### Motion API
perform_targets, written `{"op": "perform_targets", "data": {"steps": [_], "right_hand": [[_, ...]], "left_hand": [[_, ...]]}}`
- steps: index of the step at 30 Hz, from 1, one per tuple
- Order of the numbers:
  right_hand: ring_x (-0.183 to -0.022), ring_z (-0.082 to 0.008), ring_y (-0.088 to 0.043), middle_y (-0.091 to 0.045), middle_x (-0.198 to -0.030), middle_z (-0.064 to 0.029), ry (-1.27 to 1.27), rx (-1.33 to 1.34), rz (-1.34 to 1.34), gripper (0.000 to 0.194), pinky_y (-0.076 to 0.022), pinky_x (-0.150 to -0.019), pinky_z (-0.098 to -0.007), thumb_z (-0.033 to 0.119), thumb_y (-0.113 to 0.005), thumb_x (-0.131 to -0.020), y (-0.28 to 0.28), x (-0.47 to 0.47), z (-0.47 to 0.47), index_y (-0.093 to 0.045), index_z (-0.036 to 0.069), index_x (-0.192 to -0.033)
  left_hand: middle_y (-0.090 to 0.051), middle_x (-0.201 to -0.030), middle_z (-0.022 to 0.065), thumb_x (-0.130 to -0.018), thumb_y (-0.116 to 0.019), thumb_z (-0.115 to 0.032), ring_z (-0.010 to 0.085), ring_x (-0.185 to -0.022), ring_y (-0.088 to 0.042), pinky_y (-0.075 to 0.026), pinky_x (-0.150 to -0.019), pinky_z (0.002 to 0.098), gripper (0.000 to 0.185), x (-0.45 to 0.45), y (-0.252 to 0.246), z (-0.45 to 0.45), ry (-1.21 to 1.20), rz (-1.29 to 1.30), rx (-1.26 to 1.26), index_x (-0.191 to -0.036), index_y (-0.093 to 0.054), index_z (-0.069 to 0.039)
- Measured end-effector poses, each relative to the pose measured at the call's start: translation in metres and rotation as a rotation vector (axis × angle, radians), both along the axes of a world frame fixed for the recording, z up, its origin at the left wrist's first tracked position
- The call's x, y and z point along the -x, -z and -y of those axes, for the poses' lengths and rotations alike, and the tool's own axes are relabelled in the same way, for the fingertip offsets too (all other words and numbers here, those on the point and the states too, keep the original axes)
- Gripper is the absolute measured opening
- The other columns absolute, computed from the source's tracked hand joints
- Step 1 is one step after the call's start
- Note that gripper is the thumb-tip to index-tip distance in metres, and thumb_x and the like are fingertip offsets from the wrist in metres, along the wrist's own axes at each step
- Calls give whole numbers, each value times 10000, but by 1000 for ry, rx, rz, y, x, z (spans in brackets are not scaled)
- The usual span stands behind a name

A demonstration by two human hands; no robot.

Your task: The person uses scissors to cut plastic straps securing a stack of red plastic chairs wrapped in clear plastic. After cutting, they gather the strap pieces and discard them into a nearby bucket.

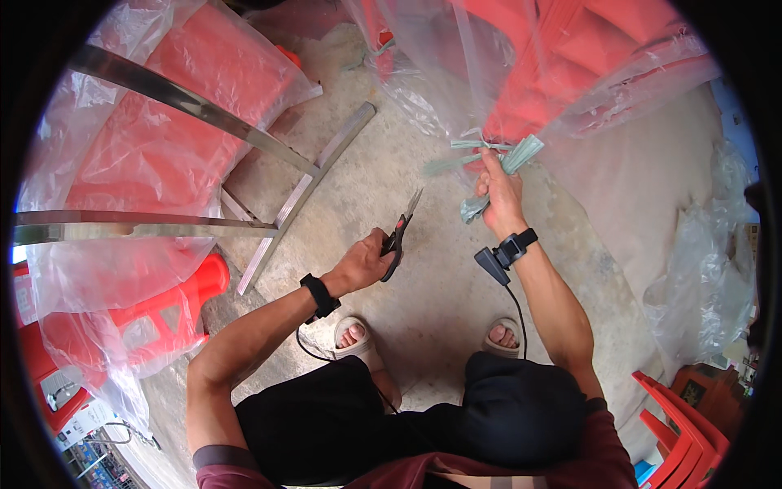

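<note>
My left hand [361,261] grips a pair of scissors [398,237] with black handles and a small red spot near the pivot. Their blades point up and away from me, over the concrete floor, apart from anything else. In my right hand [504,194] is a bunch of pale green plastic strapping twine [522,153], its flattened ends sticking out above and below the fist. Some of that twine runs against the gathered edge of a clear plastic bag [421,101]. Red plastic furniture [519,101], seemingly stacked, shows through this bag just beyond my right hand.
At left stands a metal frame [305,189] with two long bars. Behind it lies red plastic furniture wrapped in clear film [183,122]. A red plastic stool [177,312] sits lower left, red chairs [684,428] lower right. Crumpled clear film [702,275] lies at right.
</note>
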State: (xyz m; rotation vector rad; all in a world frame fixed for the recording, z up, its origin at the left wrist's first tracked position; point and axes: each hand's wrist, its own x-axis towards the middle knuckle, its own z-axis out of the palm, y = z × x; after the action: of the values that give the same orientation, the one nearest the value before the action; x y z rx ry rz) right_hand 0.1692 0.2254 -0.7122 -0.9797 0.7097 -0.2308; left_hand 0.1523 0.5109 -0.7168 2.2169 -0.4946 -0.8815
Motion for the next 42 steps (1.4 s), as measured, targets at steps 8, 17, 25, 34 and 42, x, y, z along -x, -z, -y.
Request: {"op": "perform_targets", "data": {"steps": [8, 17, 25, 34, 42], "right_hand": [[-540, -39, -363, -421, -646, 70, -116, 17, 36, 208, -306, -500, -242, 233, -643, -980, 2, 9, 11, -672, 38, -1045], [-539, -45, -378, -429, -640, 71, -185, 42, 31, 204, -309, -508, -234, 246, -596, -1006, -3, 11, 14, -662, 54, -1024], [-523, -46, -368, -419, -626, 65, -209, -36, 16, 196, -299, -497, -236, 249, -594, -990, -13, 13, 18, -648, 61, -1002], [-485, -48, -367, -399, -597, 72, -260, -61, 1, 186, -300, -462, -230, 267, -592, -1011, -19, 13, 23, -626, 84, -1025], [-489, -49, -370, -402, -606, 72, -279, -38, -1, 201, -298, -462, -226, 291, -598, -1018, -16, 15, 24, -622, 92, -1041]], "left_hand": [[-687, -874, 292, -954, -612, -319, 475, -876, -683, -526, -791, 550, 382, -14, 33, -15, 23, 20, -269, -1108, -471, 1], [-693, -979, 300, -937, -640, -332, 457, -968, -688, -526, -839, 538, 449, -19, 33, -15, 79, -40, -291, -1153, -460, 18], [-732, -997, 222, -887, -637, -260, 399, -971, -717, -553, -821, 506, 304, -52, 8, 6, 340, 125, -643, -1037, -699, -3], [-739, -886, 161, -910, -621, -157, 333, -882, -743, -570, -762, 449, 205, -79, -26, 52, 369, 188, -513, -1007, -731, -15], [-708, -1043, 97, -991, -662, -289, 165, -875, -666, -534, -788, 338, 371, -134, -31, 130, 16, -25, 505, -1160, -695, 40]]}}
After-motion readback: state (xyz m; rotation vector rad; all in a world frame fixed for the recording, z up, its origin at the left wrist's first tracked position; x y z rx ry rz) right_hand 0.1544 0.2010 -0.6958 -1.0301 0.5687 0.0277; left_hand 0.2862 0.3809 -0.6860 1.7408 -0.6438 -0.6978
